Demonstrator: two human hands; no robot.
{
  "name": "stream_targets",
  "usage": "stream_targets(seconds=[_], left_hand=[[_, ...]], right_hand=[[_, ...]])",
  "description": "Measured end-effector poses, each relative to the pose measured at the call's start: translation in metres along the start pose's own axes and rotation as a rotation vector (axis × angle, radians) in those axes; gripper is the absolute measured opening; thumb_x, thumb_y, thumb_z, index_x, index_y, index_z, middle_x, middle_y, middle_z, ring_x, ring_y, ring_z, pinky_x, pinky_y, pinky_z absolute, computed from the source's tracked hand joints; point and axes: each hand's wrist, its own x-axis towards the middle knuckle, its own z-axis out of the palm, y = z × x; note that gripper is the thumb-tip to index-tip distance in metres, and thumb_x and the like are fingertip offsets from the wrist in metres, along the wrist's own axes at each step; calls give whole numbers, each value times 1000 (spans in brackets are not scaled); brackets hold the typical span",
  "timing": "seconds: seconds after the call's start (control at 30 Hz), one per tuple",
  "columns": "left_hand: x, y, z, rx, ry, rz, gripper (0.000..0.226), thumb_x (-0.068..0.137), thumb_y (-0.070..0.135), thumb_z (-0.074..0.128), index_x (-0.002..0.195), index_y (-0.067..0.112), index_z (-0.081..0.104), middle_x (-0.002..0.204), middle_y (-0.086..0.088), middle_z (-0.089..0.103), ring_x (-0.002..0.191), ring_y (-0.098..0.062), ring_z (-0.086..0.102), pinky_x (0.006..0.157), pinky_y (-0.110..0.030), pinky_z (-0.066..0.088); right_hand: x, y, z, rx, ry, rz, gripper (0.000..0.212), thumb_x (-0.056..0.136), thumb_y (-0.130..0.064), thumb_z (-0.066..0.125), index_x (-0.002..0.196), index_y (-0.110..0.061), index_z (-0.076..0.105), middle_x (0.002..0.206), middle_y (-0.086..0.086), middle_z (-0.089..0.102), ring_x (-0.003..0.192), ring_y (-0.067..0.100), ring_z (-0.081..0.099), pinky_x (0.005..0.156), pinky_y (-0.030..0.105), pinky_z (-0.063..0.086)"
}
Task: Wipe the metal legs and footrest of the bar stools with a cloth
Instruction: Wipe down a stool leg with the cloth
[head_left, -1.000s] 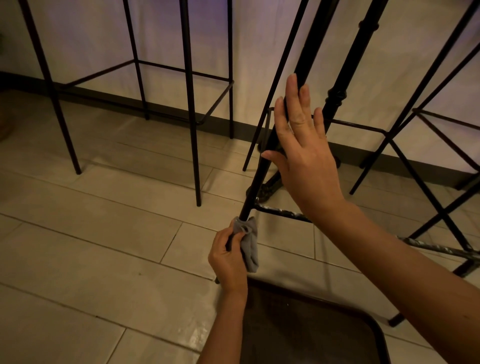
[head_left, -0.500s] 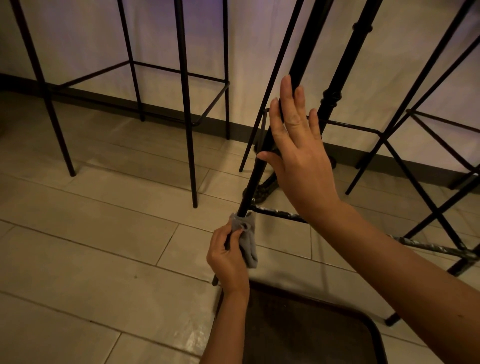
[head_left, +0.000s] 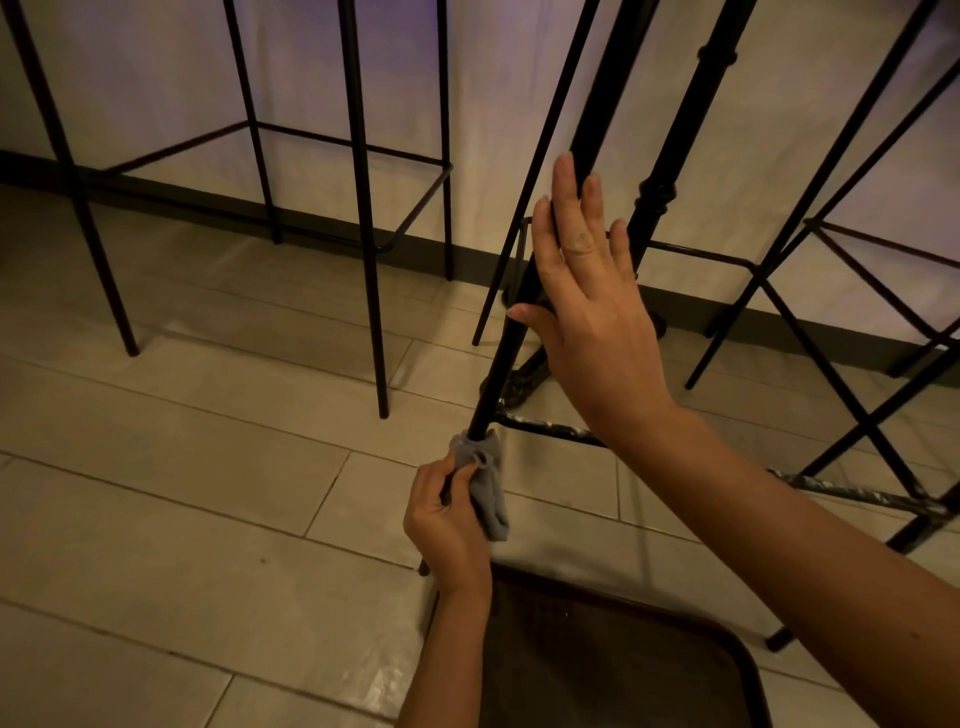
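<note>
While the left hand (head_left: 449, 525) has slid the small grey cloth (head_left: 485, 488), gripped around the thin black metal stool leg (head_left: 501, 364), slightly upward, the open right hand (head_left: 587, 306) above still steadies it; lower section seems wiped.

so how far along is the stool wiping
Nothing shows as clearly finished. In hand: the left hand grips the grey cloth around the near stool leg, low down, while the right hand stays flat against it higher up. Left: the scuffed footrest and the other stools' legs.
</note>
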Motion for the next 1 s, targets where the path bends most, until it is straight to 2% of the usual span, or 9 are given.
stream_targets(seconds=[0.13,0.33,0.47,0.6,0.7,0.83,1.0], left_hand=[[3,5,2,-10,-30,59,9,82,-4,61,84,3,67,80,-7,62,76,-8,59,68,-11,48],[7,-5,-8,50,-82,28,20,83,-4,60,81,15,65,79,-1,63,74,-5,59,67,-13,47],[6,2,-10,66,-94,24,22,83,-4,60,79,17,65,77,-1,62,72,-5,58,65,-10,46],[12,33,1,62,-114,178,16,82,-2,62,78,14,64,75,1,61,72,-7,58,65,-11,45],[19,58,15,8,-109,230,13,82,-1,62,79,11,65,75,6,60,72,-3,59,66,-9,45],[20,70,23,-64,-83,233,19,82,-2,62,79,17,63,76,12,59,73,1,59,66,-8,45],[19,64,21,-63,-93,197,20,84,2,61,79,22,63,78,8,61,73,-3,60,67,-12,47]], right_hand=[[0,1,0,-2,1,-3,75,79,-7,66,140,3,24,147,27,22,136,26,3,113,50,11],[0,0,-1,-11,1,0,75,78,-7,67,140,3,25,147,26,22,137,26,4,114,49,12],[0,-2,-2,-34,-7,6,75,78,-8,68,140,2,25,148,24,22,137,27,5,113,48,11],[0,-3,-4,-52,-10,6,75,78,-9,68,140,2,26,148,23,23,138,30,8,113,48,12],[0,-4,-4,-69,-11,1,76,78,-9,68,140,2,25,148,23,23,139,32,11,113,48,12],[0,-2,-4,-79,-11,2,77,78,-8,69,140,1,24,149,22,22,138,27,6,113,47,11],[0,-2,-5,-86,-17,3,78,79,-9,69,141,1,23,149,22,22,138,25,4,114,47,10]])
